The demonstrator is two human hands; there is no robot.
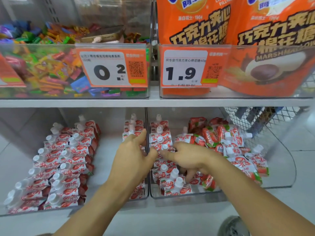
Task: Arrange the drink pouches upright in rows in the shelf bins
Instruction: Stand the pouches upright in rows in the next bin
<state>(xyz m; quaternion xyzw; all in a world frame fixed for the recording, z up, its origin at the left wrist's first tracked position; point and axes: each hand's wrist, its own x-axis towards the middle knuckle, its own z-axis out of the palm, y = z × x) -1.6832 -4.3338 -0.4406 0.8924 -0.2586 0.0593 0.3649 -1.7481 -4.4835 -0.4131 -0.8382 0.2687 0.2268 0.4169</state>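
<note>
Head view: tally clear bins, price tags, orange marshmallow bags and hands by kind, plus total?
Clear bins: 4, candy bin, marshmallow bin, left pouch bin, right pouch bin
Price tags: 2, 0.2 tag, 1.9 tag
Orange marshmallow bags: 2, left bag, right bag
Hands: 2, left hand, right hand
Total: 10

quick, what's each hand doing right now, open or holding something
Left hand: open, fingers spread on the red-and-white spouted drink pouches by the clear plastic bin divider.
Right hand: open, fingers spread down among the pouches, gripping nothing visible.
</note>
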